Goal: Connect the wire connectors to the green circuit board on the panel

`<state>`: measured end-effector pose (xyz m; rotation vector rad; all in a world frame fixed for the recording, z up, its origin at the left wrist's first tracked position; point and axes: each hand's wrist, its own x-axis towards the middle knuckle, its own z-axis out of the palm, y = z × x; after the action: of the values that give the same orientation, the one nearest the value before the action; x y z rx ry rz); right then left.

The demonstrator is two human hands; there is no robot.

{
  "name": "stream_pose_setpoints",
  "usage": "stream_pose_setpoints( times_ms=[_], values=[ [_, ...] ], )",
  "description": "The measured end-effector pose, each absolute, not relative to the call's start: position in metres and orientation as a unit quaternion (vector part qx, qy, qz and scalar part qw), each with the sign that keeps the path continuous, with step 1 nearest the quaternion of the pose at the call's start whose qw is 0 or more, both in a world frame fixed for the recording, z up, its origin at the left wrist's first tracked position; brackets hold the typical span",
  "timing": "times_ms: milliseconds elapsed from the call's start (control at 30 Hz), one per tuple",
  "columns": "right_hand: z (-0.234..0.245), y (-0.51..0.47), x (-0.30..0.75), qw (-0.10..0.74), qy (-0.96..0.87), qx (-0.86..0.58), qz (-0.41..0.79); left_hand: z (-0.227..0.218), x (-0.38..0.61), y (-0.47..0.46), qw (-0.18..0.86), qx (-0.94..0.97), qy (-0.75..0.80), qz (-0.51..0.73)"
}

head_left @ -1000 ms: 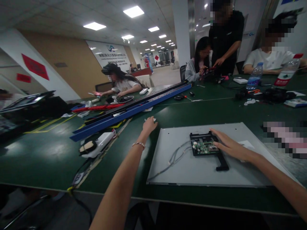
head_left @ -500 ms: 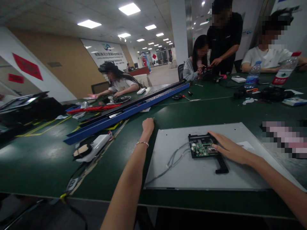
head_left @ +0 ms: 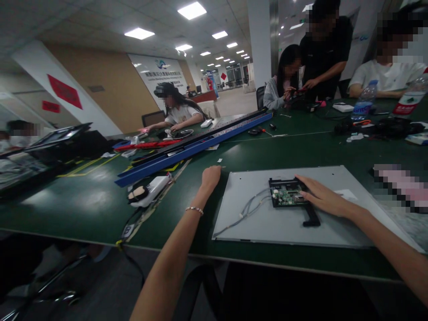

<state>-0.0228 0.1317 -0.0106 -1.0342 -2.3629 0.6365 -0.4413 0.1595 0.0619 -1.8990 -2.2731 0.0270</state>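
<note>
A green circuit board in a black plastic frame lies on a flat light-grey metal panel. My right hand is closed on the frame's right side, with the thumb over the board and the fingers along the far edge. Grey cables run leftward from the board across the panel. My left hand is a fist on the green table, just left of the panel's far corner. Its fingertips are hidden, so I cannot tell what it holds. A small white scrap lies just beyond it.
A long blue rail slants across the table ahead. A white device with a black strap lies to the left. At right are plastic bottles and a blurred pink object. Several people sit or stand around the table.
The view has turned slightly left and down. My left hand has drawn back a little toward me, and the white scrap beyond it now shows. The right hand stays on the frame.
</note>
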Motion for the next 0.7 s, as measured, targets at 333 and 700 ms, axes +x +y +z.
stream_pose_setpoints(
  times_ms=[333, 700],
  values=[
    [-0.015, 0.135, -0.021, 0.244, -0.863, -0.383, 0.222, 0.067, -0.38, 0.127, 0.054, -0.772, -0.621, -0.125],
    [-0.007, 0.133, -0.018, 0.257, -0.872, -0.367, 0.195, 0.046, -0.334, 0.083, 0.076, -0.888, -0.447, -0.074]
  ],
)
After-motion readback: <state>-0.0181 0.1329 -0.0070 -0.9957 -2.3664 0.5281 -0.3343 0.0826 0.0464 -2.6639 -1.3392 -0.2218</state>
